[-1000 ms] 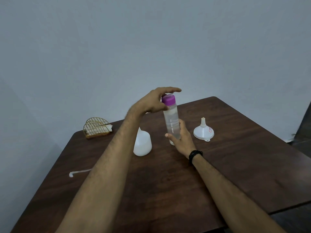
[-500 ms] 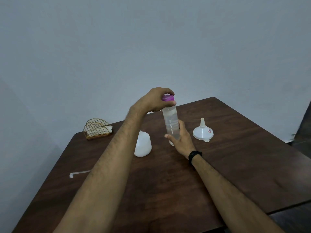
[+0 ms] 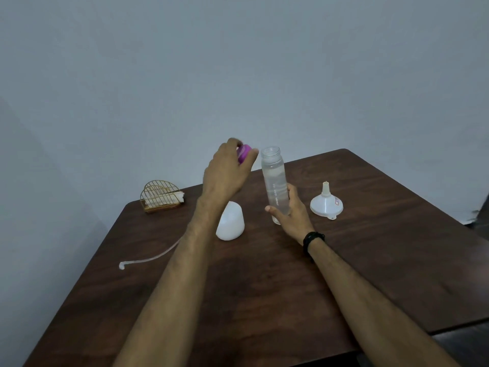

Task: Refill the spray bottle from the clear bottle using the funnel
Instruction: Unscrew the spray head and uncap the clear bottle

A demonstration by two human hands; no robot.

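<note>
The clear bottle [image 3: 275,181] stands upright on the dark wooden table [image 3: 370,247], its mouth uncovered. My right hand [image 3: 292,215] grips its lower part. My left hand [image 3: 227,170] holds the purple cap [image 3: 244,152] in the air just left of the bottle's neck. The white spray bottle body [image 3: 230,221] stands without its head, partly behind my left forearm. A white funnel [image 3: 326,203] rests upside down, spout up, to the right of the clear bottle.
A thin white dip tube [image 3: 148,259] lies near the table's left edge. A gold wire napkin holder [image 3: 161,196] sits at the back left corner. A grey wall rises behind the table.
My left hand closed over the purple cap, took it off the clear bottle and moved it up and to the left. The right hand kept hold of the bottle.
</note>
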